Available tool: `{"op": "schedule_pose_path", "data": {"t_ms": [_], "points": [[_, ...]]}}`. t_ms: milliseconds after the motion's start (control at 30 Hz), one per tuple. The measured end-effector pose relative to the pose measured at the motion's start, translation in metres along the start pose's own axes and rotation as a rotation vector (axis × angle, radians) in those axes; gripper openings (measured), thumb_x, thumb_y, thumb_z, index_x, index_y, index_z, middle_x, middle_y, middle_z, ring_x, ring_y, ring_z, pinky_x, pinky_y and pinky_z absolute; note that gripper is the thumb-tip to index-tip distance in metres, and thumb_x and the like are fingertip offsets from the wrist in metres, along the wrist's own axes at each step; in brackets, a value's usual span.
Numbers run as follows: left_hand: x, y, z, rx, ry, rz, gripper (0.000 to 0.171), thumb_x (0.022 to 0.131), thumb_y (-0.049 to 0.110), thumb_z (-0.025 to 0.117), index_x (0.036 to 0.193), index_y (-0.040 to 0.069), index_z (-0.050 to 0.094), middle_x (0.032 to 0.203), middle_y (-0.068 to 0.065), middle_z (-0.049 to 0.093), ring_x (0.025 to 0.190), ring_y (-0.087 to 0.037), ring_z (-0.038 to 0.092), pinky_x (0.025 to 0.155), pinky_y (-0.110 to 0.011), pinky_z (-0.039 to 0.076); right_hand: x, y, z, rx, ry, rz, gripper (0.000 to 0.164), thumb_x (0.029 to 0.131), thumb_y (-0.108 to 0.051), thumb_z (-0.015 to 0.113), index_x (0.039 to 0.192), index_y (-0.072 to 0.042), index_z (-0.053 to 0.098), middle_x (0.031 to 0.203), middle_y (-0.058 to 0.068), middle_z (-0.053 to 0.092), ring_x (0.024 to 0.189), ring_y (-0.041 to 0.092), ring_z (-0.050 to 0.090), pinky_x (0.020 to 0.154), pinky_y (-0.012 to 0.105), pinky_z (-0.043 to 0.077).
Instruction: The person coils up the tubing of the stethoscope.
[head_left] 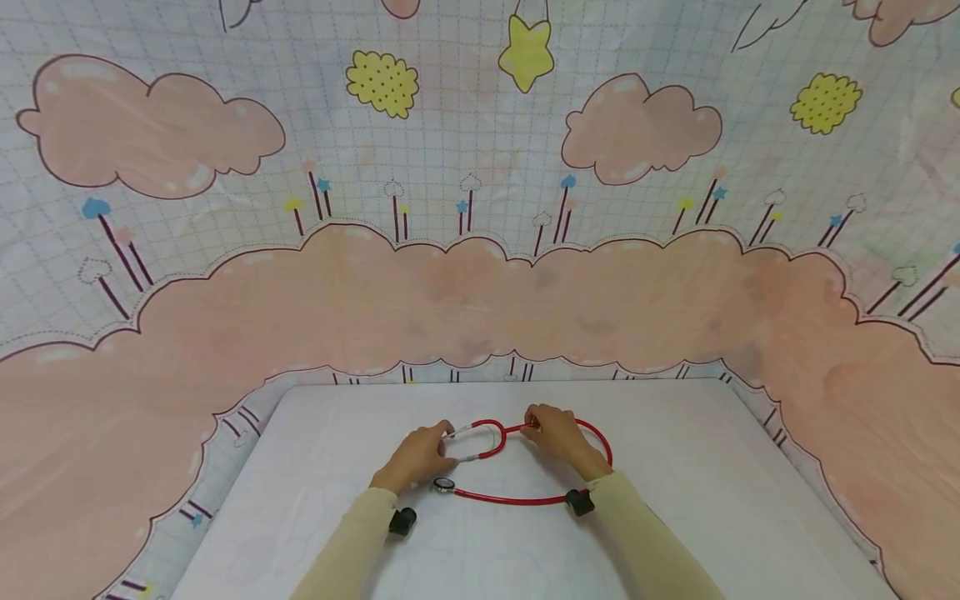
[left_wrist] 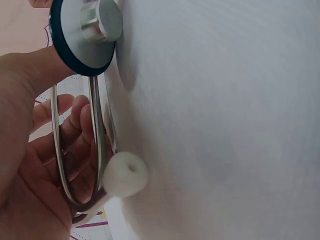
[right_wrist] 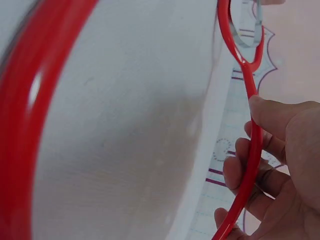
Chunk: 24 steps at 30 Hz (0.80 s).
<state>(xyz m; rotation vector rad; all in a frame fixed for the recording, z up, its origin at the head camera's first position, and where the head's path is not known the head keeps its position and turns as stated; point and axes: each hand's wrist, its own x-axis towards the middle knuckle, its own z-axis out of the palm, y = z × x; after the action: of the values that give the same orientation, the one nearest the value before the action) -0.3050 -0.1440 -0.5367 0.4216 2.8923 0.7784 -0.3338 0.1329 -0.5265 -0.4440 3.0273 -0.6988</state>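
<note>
A red stethoscope (head_left: 510, 502) lies across the white table, its tubing curving round at the right. My left hand (head_left: 418, 454) is at the earpiece end, fingers and thumb curled about the metal ear tubes (left_wrist: 56, 135). One white eartip (left_wrist: 125, 175) shows beside that palm in the left wrist view. The round chest piece (head_left: 444, 484) rests on the table just nearer than my left hand. With my right hand (head_left: 561, 437) I pinch the red tube (right_wrist: 255, 142) a little right of the Y-shaped fork (right_wrist: 246, 62), thumb on one side and fingers on the other.
The white table (head_left: 315, 500) runs under both forearms. Behind and around it hangs a patterned cloth (head_left: 465, 308) with pink clouds and stars. A small black device (head_left: 402, 522) sits at the left wrist and another black device (head_left: 579, 502) at the right.
</note>
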Motion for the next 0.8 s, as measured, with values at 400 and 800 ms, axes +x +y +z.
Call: {"op": "schedule_pose_path", "data": {"t_ms": [400, 800], "points": [[-0.007, 0.004, -0.004, -0.011, 0.048, 0.062, 0.042, 0.085, 0.024, 0.078, 0.118, 0.014, 0.055, 0.077, 0.007, 0.059, 0.070, -0.011, 0.051, 0.069, -0.030, 0.042, -0.010, -0.007, -0.012, 0.029, 0.094, -0.057, 0.015, 0.091, -0.025, 0.071, 0.100, -0.015, 0.065, 0.087, -0.004, 0.061, 0.077, 0.014, 0.052, 0.086, 0.043, 0.041], [-0.022, 0.015, -0.010, -0.101, 0.098, 0.103, 0.044, 0.083, 0.033, 0.079, 0.108, 0.008, 0.053, 0.077, 0.005, 0.066, 0.067, -0.007, 0.056, 0.063, -0.026, 0.046, -0.027, -0.021, -0.028, 0.065, 0.161, -0.106, 0.019, 0.092, -0.029, 0.069, 0.104, -0.015, 0.064, 0.091, -0.005, 0.061, 0.079, 0.012, 0.051, 0.081, 0.034, 0.041]]}}
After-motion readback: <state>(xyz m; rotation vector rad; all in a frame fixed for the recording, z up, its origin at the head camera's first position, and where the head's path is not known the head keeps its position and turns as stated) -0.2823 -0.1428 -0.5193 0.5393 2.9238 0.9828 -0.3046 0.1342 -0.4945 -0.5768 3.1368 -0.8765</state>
